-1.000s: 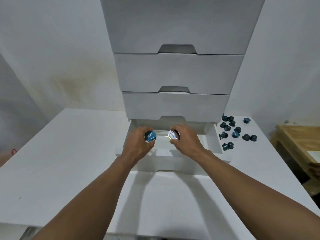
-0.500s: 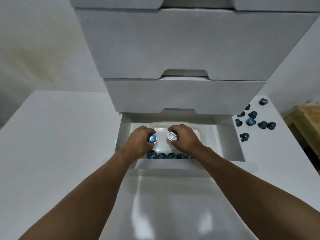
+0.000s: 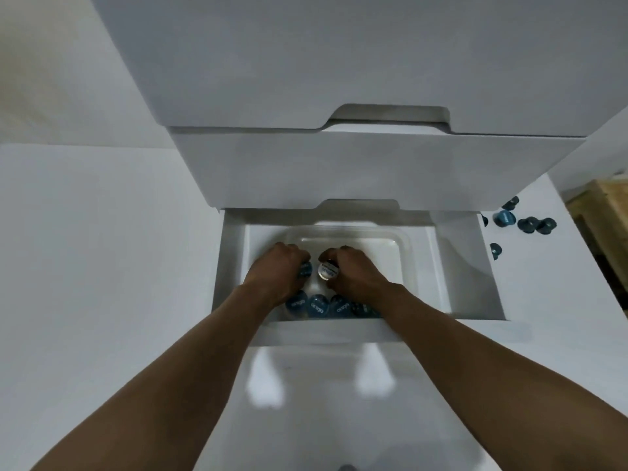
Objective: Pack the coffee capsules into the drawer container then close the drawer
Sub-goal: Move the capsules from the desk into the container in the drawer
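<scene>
Both forearms reach down into the open bottom drawer (image 3: 475, 266), knuckles up. The left hand (image 3: 277, 270) has its grip curled round a blue capsule (image 3: 305, 269). The right hand (image 3: 356, 273) pinches a white-lidded capsule (image 3: 328, 270). Both are held inside the clear, glossy container (image 3: 390, 243), just beyond a near row of round blue capsules (image 3: 317, 305). Loose capsules (image 3: 530, 224) lie on the white bench (image 3: 102, 266), far right.

One wide-angle camera sits on my head, facing forward and steeply down, close above the white pulled-out bottom drawer (image 3: 323, 331). The drawer fills mid-frame; the tall white drawer stack (image 3: 339, 62) looms just beyond it, and the flat white tabletop (image 3: 85, 266) spreads either side of it.
</scene>
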`<state>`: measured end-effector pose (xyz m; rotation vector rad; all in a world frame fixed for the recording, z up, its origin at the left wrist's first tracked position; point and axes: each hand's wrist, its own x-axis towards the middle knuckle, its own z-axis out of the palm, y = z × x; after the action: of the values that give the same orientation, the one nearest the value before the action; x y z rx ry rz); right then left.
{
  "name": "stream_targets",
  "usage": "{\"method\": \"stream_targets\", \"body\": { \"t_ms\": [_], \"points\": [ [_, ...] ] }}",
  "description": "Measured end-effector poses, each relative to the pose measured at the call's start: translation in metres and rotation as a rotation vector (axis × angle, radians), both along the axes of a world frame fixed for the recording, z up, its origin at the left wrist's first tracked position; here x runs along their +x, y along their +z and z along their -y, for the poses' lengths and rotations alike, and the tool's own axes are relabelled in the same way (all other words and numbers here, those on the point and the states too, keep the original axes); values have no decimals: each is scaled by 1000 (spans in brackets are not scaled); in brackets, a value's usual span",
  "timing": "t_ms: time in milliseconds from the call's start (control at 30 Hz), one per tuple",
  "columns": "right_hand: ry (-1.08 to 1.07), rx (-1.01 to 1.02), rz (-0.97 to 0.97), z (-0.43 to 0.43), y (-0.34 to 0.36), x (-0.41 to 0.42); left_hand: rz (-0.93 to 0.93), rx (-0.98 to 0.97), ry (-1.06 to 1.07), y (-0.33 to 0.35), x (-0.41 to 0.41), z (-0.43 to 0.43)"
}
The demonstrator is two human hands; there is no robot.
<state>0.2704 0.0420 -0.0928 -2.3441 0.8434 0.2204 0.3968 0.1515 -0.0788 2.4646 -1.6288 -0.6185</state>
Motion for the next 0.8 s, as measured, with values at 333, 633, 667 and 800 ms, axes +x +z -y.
{"method": "stream_targets", "body": {
  "t_ms": [333, 633, 667, 800],
  "points": [
    [-17, 10, 1, 3, -6, -3, -5, 97, 4, -8, 7, 0],
    [-74, 68, 39, 5, -6, -3, 0, 98, 45, -6, 10, 2],
    [-70, 69, 41, 5, -6, -3, 0, 98, 48, -7, 9, 2],
    [-63, 78, 41, 4, -4, -1, -5, 97, 47, -8, 10, 1]
  ]
}}
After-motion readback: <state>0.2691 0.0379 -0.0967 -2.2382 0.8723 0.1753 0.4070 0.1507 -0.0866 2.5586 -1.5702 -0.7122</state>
